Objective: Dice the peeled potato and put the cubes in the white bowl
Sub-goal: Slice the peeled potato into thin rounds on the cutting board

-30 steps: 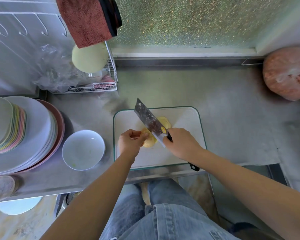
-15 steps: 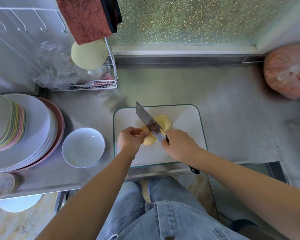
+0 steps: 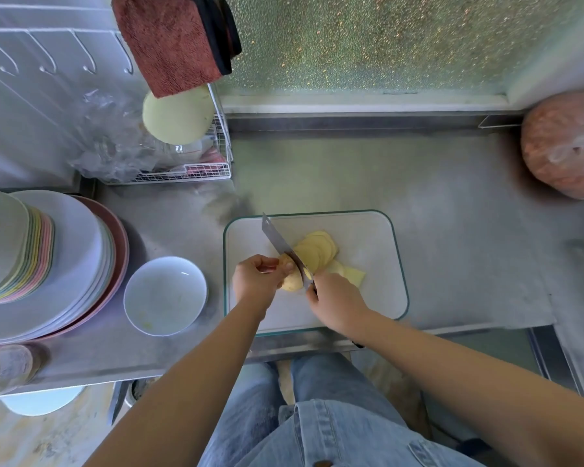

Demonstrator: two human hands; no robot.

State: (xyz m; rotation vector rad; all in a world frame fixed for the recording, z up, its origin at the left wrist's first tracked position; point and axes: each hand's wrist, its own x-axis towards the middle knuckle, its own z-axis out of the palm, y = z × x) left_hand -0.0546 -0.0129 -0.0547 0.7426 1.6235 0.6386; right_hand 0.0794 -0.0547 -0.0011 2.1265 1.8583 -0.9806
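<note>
Handle of knife (image 3: 281,247) mostly hidden inside right hand (image 3: 336,299). Left end of potato (image 3: 291,282) covered by left hand (image 3: 254,281). Frame's left edge cuts plate stack (image 3: 71,264); right edge cuts pink bag (image 3: 563,146). Yellowish specks in white bowl (image 3: 166,288): too small to identify.

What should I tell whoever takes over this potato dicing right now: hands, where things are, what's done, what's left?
The left grip holds the uncut potato end on the cutting board. The right grip holds the knife, blade set against that end. The slices lie fanned on the board beside the blade. The white bowl sits left of the board, no cubes in it. Done: most of the potato sliced. Left: finish slicing, cube the slices, move them to the bowl.
</note>
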